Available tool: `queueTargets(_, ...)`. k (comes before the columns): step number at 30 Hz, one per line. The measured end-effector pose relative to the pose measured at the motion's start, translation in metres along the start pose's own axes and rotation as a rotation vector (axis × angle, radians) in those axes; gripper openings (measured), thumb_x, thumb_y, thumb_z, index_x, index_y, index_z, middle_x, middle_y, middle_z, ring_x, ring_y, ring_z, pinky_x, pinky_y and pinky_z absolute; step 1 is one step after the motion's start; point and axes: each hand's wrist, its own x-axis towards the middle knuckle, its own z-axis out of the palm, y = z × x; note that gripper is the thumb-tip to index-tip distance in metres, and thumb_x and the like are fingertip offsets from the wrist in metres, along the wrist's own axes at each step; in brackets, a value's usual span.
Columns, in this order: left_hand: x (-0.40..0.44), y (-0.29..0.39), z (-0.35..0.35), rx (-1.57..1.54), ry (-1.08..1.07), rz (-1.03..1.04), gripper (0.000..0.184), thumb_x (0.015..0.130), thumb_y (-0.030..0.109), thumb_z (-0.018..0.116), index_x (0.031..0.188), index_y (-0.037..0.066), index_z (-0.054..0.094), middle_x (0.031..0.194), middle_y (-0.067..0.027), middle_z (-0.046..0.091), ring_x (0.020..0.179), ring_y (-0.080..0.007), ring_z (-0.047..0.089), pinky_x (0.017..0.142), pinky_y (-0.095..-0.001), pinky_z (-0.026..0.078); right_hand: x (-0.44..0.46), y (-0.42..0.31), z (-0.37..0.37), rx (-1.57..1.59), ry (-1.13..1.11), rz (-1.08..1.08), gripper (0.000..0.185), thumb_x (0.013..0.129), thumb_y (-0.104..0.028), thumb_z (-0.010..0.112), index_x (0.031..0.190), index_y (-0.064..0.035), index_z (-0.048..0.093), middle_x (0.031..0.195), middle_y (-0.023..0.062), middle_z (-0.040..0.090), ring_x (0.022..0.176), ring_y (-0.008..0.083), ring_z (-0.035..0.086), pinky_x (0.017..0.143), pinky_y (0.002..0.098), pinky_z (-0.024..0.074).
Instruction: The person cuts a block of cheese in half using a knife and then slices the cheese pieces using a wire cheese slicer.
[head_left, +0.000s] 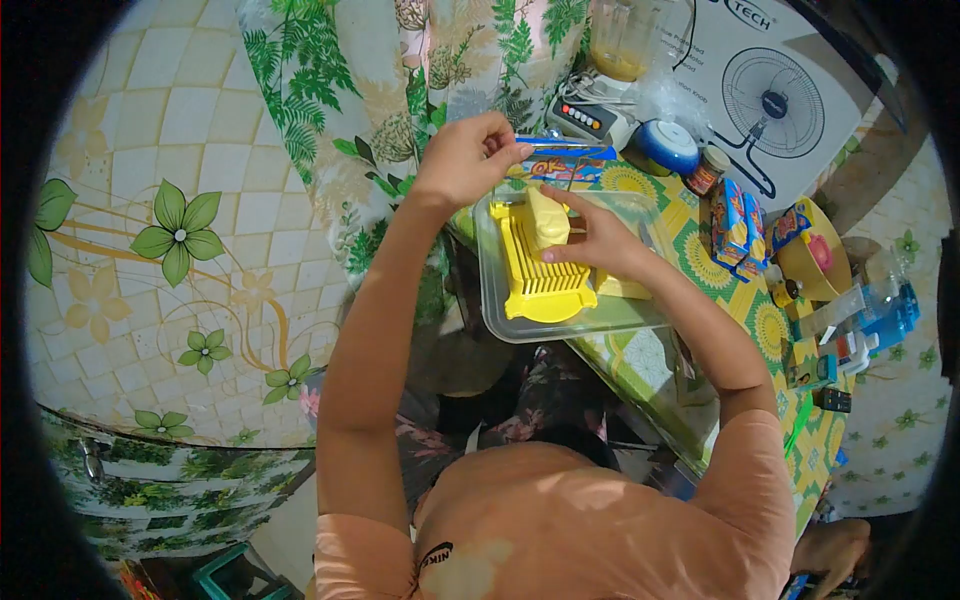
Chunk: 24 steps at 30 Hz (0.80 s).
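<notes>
My right hand [600,240] grips a pale yellow block [546,222], which looks like butter or cheese, with the fingers and thumb around it. The block is over the upper part of a yellow slotted slicer base [548,290]. That base sits in a clear plastic tray [490,318]. More pale yellow material [625,288] lies in the tray, partly behind my right hand. My left hand [468,160] pinches the end of a blue frame [570,150] raised beyond the slicer's far end. Whether the frame joins the base is hidden.
The tray stands at the left edge of a table with a green and yellow patterned cloth [690,225]. Behind are a blender [590,105], a blue and white bowl [668,145] and a jar [708,168]. Blue packets [735,230] and a yellow tub [828,275] stand right.
</notes>
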Motion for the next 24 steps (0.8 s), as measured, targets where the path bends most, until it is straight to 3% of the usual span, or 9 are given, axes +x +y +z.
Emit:
queueTargets(3, -0.001, -0.003, 0.000, 0.005, 0.008, 0.013, 0.023, 0.086, 0.021, 0.077, 0.084, 0.002, 0.064, 0.070, 0.0015, 0.057, 0.066, -0.0069, 0.046, 0.062, -0.0248, 0.044, -0.005, 0.003, 0.000, -0.008, 0.048, -0.103, 0.101, 0.073, -0.030, 0.088, 0.154, -0.0095, 0.031, 0.147, 0.0155, 0.048, 0.126, 0.0292, 0.055, 0.103, 0.0403, 0.0476)
queueTargets(6, -0.002, -0.003, 0.001, 0.006, 0.014, 0.012, 0.025, 0.086, 0.022, 0.077, 0.084, 0.002, 0.064, 0.071, 0.0000, 0.059, 0.067, -0.0082, 0.048, 0.064, -0.0261, 0.045, -0.011, 0.001, -0.006, -0.094, 0.060, -0.014, 0.099, 0.075, -0.033, 0.086, 0.155, -0.0141, 0.030, 0.151, 0.0145, 0.044, 0.127, 0.0315, 0.054, 0.103, 0.0418, 0.0473)
queueTargets(9, -0.003, -0.003, 0.001, 0.031, 0.018, 0.022, 0.025, 0.086, 0.023, 0.077, 0.085, 0.001, 0.064, 0.073, -0.0017, 0.062, 0.068, -0.0095, 0.051, 0.065, -0.0274, 0.046, -0.019, -0.006, -0.006, -0.157, 0.117, -0.028, 0.093, 0.076, -0.034, 0.085, 0.152, -0.0139, 0.035, 0.142, 0.0165, 0.054, 0.120, 0.0326, 0.060, 0.100, 0.0409, 0.0499)
queueTargets(12, -0.003, -0.005, 0.002, 0.031, 0.021, 0.033, 0.026, 0.085, 0.024, 0.077, 0.086, 0.001, 0.065, 0.074, -0.0027, 0.063, 0.069, -0.0101, 0.053, 0.066, -0.0281, 0.047, -0.026, -0.009, -0.003, -0.259, 0.131, -0.018, 0.081, 0.078, -0.030, 0.083, 0.147, -0.0115, 0.044, 0.127, 0.0192, 0.064, 0.109, 0.0318, 0.066, 0.094, 0.0398, 0.0528)
queueTargets(15, -0.004, -0.006, 0.002, 0.016, 0.018, 0.041, 0.026, 0.085, 0.024, 0.077, 0.086, 0.001, 0.065, 0.074, -0.0025, 0.063, 0.069, -0.0096, 0.053, 0.067, -0.0278, 0.047, -0.024, 0.004, 0.002, -0.316, 0.162, -0.145, 0.068, 0.081, -0.023, 0.080, 0.141, -0.0094, 0.053, 0.116, 0.0207, 0.069, 0.100, 0.0299, 0.070, 0.089, 0.0385, 0.0550)
queueTargets(21, -0.005, -0.008, 0.002, 0.016, 0.015, 0.033, 0.024, 0.086, 0.023, 0.076, 0.086, 0.001, 0.065, 0.074, -0.0020, 0.063, 0.070, -0.0087, 0.052, 0.066, -0.0270, 0.046, -0.022, 0.003, 0.004, -0.297, 0.175, -0.107, 0.060, 0.083, -0.018, 0.078, 0.138, -0.0088, 0.056, 0.119, 0.0203, 0.068, 0.100, 0.0288, 0.070, 0.088, 0.0369, 0.0556)
queueTargets(24, -0.004, -0.006, 0.002, 0.033, 0.026, 0.034, 0.024, 0.086, 0.022, 0.076, 0.086, 0.001, 0.065, 0.073, -0.0021, 0.063, 0.069, -0.0085, 0.052, 0.065, -0.0267, 0.046, -0.024, -0.007, 0.005, -0.346, 0.140, -0.054, 0.059, 0.087, -0.012, 0.075, 0.141, -0.0068, 0.052, 0.121, 0.0143, 0.068, 0.109, 0.0204, 0.067, 0.094, 0.0334, 0.0549)
